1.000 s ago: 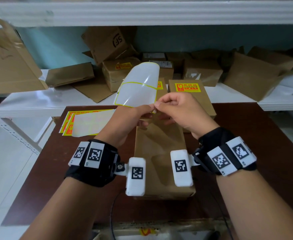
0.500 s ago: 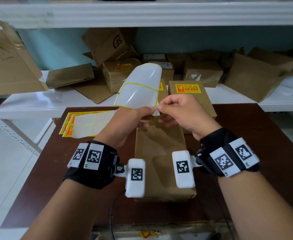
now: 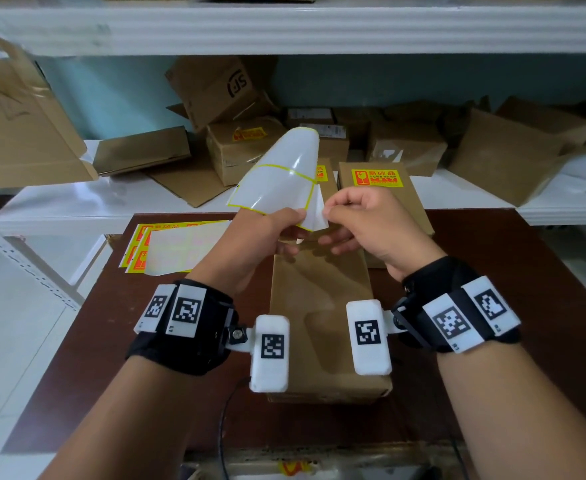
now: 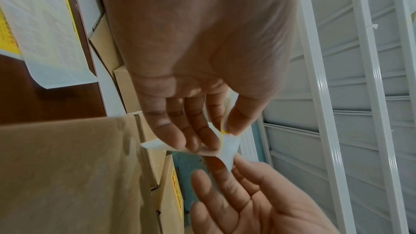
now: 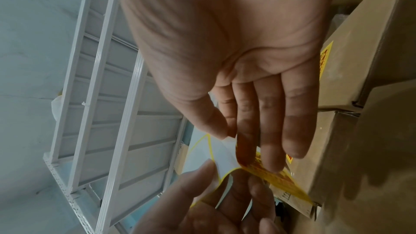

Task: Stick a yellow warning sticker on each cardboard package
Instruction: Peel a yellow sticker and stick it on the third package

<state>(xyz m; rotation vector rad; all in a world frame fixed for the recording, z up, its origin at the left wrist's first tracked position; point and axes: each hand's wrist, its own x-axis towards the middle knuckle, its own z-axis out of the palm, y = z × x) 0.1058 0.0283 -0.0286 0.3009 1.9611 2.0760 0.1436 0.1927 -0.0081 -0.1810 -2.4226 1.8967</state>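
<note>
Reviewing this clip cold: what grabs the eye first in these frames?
Centre frame, the left hand holds up a curled white sticker sheet while the right hand pinches a sticker's corner, peeling it away. Directly below lies a plain cardboard package on the brown table, no sticker visible on it. Behind it, another package already shows a yellow warning sticker.

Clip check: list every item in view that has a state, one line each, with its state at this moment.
Glossy white sticker backing sheet: held up, curled.
Yellow warning sticker: corner peeled off sheet.
Left hand: grip on sheet.
Right hand: pinching sticker corner.
Near brown cardboard package: unlabelled.
Far cardboard package: labelled.
</note>
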